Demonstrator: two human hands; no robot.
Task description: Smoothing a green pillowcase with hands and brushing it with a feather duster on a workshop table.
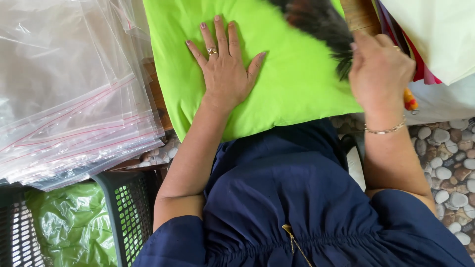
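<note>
A: State the position of the packaging.

B: A thick stack of clear plastic bags (pixel 69 94) lies at the left of the view. Each bag is flat, glossy and see-through, with a thin red strip along one edge. The stack overhangs a dark plastic basket (pixel 126 207) with a grid of small holes in its wall. Inside the basket sits a bright green item wrapped in crinkled clear film (pixel 71 225).

A: Where is the green cloth?

B: The lime-green cloth (pixel 292 74) lies flat in the upper centre, directly in front of the person. Its surface is smooth and matte, with soft creases near the lower edge. Its near edge meets the person's dark blue garment (pixel 297 198).

A: Report the left hand.

B: The left hand (pixel 225 64) rests palm down on the cloth, fingers extended and spread, gripping nothing. A ring sits on one finger.

A: Report the right hand.

B: The right hand (pixel 378 74) is curled closed around the wooden handle (pixel 360 15) of a brush, at the cloth's right edge. The dark bristles (pixel 321 24) lie across the cloth's upper right part and appear blurred. A thin chain bracelet (pixel 385 130) circles the wrist.

A: Surroundings?

B: Pale folded fabric (pixel 440 34) lies at the upper right. A surface with a rounded pebble pattern (pixel 450 168) shows at the right.
</note>
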